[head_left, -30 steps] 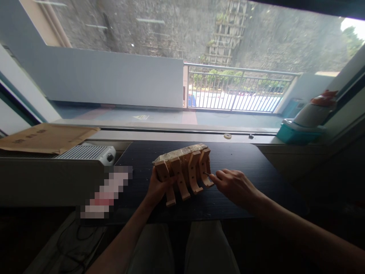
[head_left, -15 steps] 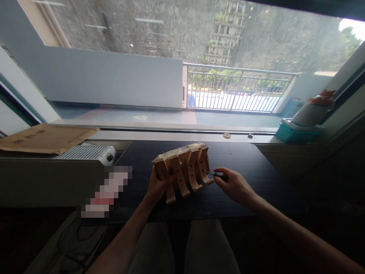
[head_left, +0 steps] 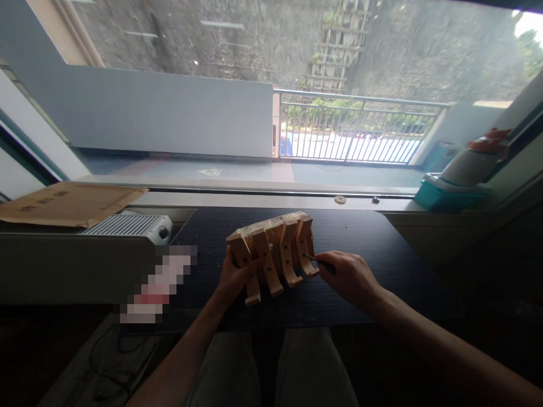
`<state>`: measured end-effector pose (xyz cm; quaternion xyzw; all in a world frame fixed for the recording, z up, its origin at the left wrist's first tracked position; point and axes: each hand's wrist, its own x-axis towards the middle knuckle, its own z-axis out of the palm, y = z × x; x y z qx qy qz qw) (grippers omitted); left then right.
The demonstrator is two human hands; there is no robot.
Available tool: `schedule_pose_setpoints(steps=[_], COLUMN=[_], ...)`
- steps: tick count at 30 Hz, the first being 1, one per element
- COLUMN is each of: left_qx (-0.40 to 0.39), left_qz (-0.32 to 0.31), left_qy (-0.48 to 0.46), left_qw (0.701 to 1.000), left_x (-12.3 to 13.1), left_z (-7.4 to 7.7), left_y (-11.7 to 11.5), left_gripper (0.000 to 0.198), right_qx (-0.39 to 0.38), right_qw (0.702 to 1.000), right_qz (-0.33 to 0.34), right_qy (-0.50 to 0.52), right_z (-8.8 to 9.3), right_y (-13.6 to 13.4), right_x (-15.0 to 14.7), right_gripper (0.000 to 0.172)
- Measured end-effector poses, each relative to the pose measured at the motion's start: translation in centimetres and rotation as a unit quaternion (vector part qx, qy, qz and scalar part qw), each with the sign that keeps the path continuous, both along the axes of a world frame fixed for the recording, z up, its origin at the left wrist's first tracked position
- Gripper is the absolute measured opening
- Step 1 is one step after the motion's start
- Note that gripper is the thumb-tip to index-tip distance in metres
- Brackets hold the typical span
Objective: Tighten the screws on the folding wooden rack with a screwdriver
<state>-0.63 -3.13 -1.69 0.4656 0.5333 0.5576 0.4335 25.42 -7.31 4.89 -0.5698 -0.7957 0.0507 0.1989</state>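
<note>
A light wooden rack with several hooks (head_left: pixel 274 249) stands tilted on a dark table (head_left: pixel 360 237) in front of me. My left hand (head_left: pixel 235 277) grips its left end, fingers wrapped round the leftmost hook. My right hand (head_left: pixel 345 275) is closed on a small dark screwdriver (head_left: pixel 319 261) whose tip touches the rightmost hook.
A grey radiator-like unit (head_left: pixel 127 226) and a flat cardboard piece (head_left: pixel 63 203) lie to the left. A teal box with a white and orange object (head_left: pixel 462 175) sits on the sill at right. Two small round bits (head_left: pixel 340 199) rest on the sill. A window fills the back.
My right hand drew back a little from the rack half a second ago, then came in again so the screwdriver tip meets the rightmost hook. The left hand kept its grip.
</note>
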Motion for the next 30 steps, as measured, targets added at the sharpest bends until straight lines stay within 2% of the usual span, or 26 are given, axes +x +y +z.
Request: schedule_pose_setpoints(steps=[3,6,8,11,16,20,30], left_qx=[0.006,0.003,-0.009,-0.026,-0.039,-0.056,-0.056], left_qz=[0.002,-0.007,-0.009,-0.017,-0.030,-0.025,-0.038], left_qy=[-0.003,-0.015,-0.015,-0.012,-0.044,-0.051,-0.033], left_qw=[1.000,1.000,1.000,0.999,0.998,0.997,0.997], left_x=[0.1,0.1,-0.1,-0.5,-0.8,-0.7,-1.1], left_z=[0.2,0.2,0.1,-0.2,-0.1,0.1,-0.8], left_y=[-0.1,-0.2,-0.1,0.1,0.7,0.7,1.0], left_gripper=[0.070,0.067,0.062,0.058,0.057,0.054,0.059], right_qx=[-0.113,-0.178,-0.157,-0.073,0.046,0.079,0.089], right_qw=[0.980,0.966,0.978,0.995,0.993,0.983,0.979], right_qz=[-0.078,-0.087,-0.082,-0.069,0.000,0.013,0.028], right_qy=[0.146,0.168,0.110,0.016,-0.106,-0.165,-0.180], right_z=[0.1,0.9,1.9,3.3,3.9,3.7,3.7], right_y=[0.8,1.2,0.8,-0.6,-2.1,-1.7,-0.9], right_x=[0.3,0.8,0.9,0.9,0.5,0.1,-0.4], right_gripper=[0.028,0.033,0.032,0.031,0.031,0.029,0.024])
